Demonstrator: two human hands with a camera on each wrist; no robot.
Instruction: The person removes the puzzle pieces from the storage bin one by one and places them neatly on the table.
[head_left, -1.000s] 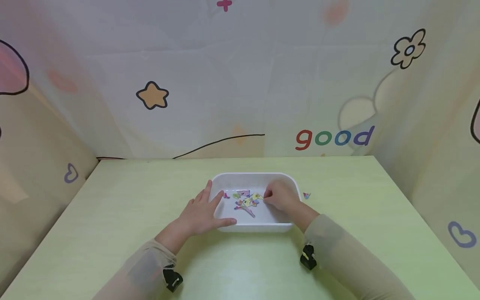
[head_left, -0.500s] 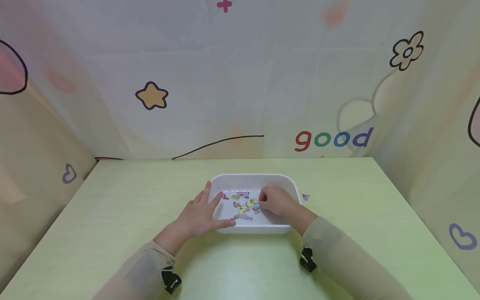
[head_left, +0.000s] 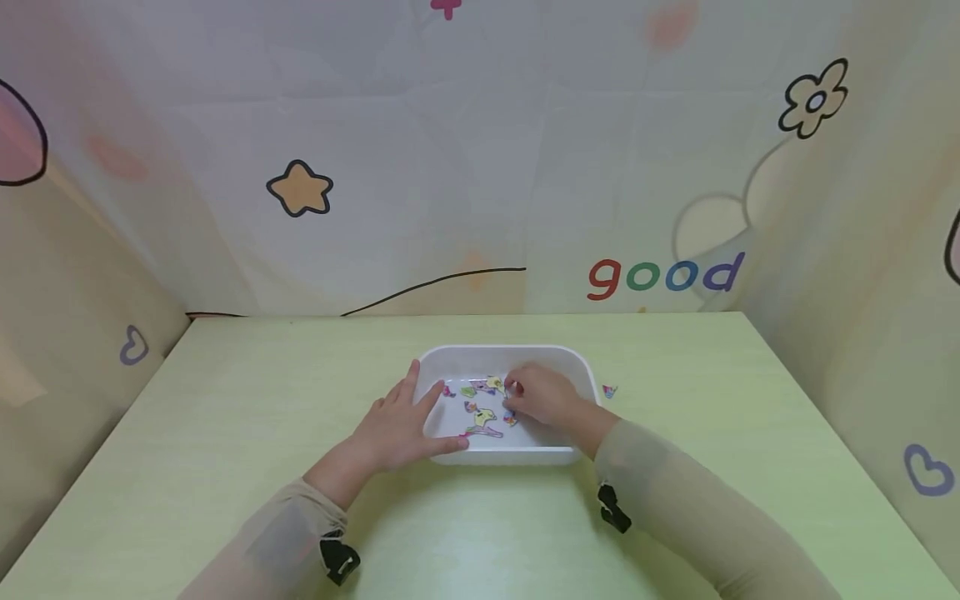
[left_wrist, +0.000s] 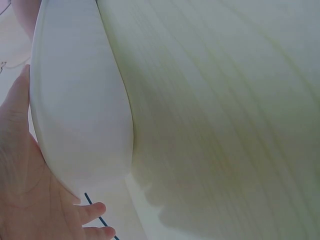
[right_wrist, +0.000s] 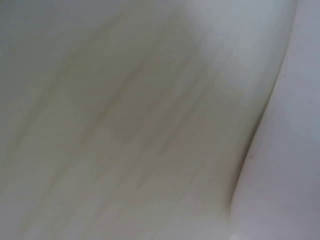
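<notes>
Colourful flat cutouts (head_left: 484, 417), yellow, pink and green, lie scattered inside a white tray (head_left: 517, 457), with a stray piece (head_left: 610, 391) outside at three o'clock. Pale green tabletop (head_left: 675, 475) meets a printed curtain (head_left: 420, 167) at twelve. Spread and gripping nothing, the left hand (head_left: 396, 431) touches the rim at nine; the right hand (head_left: 546, 396), at three, hides some cutouts, its curled fingers' hold impossible to tell.

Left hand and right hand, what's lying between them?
Small colourful cutouts, lying inside the white tray; the head view shows it.
</notes>
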